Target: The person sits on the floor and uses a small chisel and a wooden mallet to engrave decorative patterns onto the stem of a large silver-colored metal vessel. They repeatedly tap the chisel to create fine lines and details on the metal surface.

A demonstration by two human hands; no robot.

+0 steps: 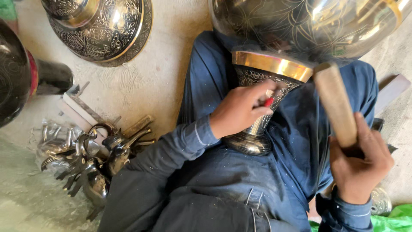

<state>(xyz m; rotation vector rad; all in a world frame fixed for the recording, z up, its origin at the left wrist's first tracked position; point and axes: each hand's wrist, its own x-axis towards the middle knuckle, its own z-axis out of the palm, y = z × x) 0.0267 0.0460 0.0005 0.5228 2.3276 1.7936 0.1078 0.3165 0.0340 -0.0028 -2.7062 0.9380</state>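
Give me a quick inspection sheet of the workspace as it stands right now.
Surface: bare concrete floor; person sits on it.
Job's things: engraved metal vase lying across the lap; red-tipped tool; wooden mallet.
Clutter: dark metal figurines, plastic bag, flat metal bars.
Grips: left hand pinches the tool against the vase stem; right hand holds the mallet raised.
Cables: nothing seen.
Surroundings: second engraved vessel, dark vase, green cloth.
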